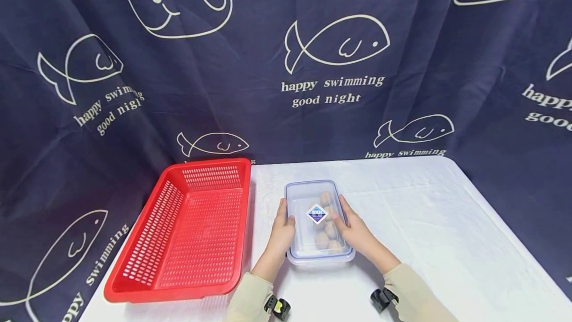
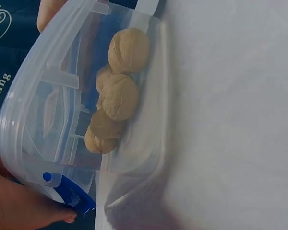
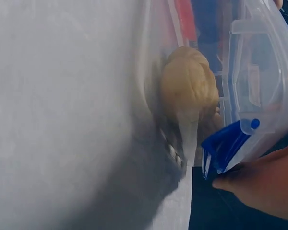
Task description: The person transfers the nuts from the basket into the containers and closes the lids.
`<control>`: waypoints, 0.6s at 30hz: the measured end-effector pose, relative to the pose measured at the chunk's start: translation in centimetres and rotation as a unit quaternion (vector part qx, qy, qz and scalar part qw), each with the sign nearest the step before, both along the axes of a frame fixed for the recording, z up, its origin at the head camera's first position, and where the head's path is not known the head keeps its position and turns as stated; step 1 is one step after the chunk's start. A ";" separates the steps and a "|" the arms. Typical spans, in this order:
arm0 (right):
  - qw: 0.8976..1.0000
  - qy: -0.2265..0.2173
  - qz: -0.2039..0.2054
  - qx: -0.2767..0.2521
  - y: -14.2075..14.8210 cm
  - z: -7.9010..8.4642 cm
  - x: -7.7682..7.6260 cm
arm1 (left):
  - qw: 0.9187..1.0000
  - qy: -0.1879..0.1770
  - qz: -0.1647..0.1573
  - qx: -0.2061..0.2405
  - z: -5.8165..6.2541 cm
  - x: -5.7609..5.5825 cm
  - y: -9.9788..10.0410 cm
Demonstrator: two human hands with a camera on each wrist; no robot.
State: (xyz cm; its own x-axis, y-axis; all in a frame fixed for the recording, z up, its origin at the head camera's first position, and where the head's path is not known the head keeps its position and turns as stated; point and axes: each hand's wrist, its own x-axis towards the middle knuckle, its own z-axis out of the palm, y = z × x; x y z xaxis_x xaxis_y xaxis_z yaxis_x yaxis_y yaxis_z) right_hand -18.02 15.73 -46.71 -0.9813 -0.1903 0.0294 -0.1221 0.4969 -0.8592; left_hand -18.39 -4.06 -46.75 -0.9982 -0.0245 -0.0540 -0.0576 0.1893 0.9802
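Observation:
A clear plastic food container [image 1: 306,237] with a blue-edged lid stands on the white cloth, several walnuts [image 2: 120,97] inside it. My left hand [image 1: 282,230] grips its left side, thumb by the lid's edge. Along the right side my right hand [image 1: 357,232] holds it too, with the thumb over the lid. Each wrist view shows a blue side latch, one latch [image 2: 73,194] beside the left fingers and another latch [image 3: 228,143] by the right fingers. Both latches slant away from the wall. A diamond-shaped label [image 1: 317,214] lies on the lid. The undersides of both hands are hidden.
To the left of the container stands a large red plastic basket [image 1: 243,242] with slotted walls. White cloth [image 1: 429,222] covers the table. Behind it hangs a dark blue curtain [image 1: 259,88] printed with fish and whales.

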 end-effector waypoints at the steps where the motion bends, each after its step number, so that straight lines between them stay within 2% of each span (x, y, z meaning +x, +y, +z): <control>1: 1.000 -0.009 -0.004 0.001 0.1 0.0 0.0 | 1.000 -0.004 0.002 0.004 0.0 0.1 -0.1; 6: 0.997 -0.066 -0.043 -0.010 0.5 0.1 0.4 | 0.997 -0.059 0.019 0.054 -0.2 0.8 -0.5; 10: 0.992 -0.100 -0.071 -0.027 0.6 0.3 0.8 | 0.993 -0.091 0.031 0.072 0.0 1.3 -0.7; 14: 0.989 -0.106 -0.095 -0.042 0.5 0.6 1.1 | 0.993 -0.083 0.053 0.059 0.2 1.5 -0.9; 18: 0.988 -0.096 -0.112 -0.046 0.6 0.8 1.2 | 0.996 -0.044 0.083 0.012 0.4 1.6 -1.0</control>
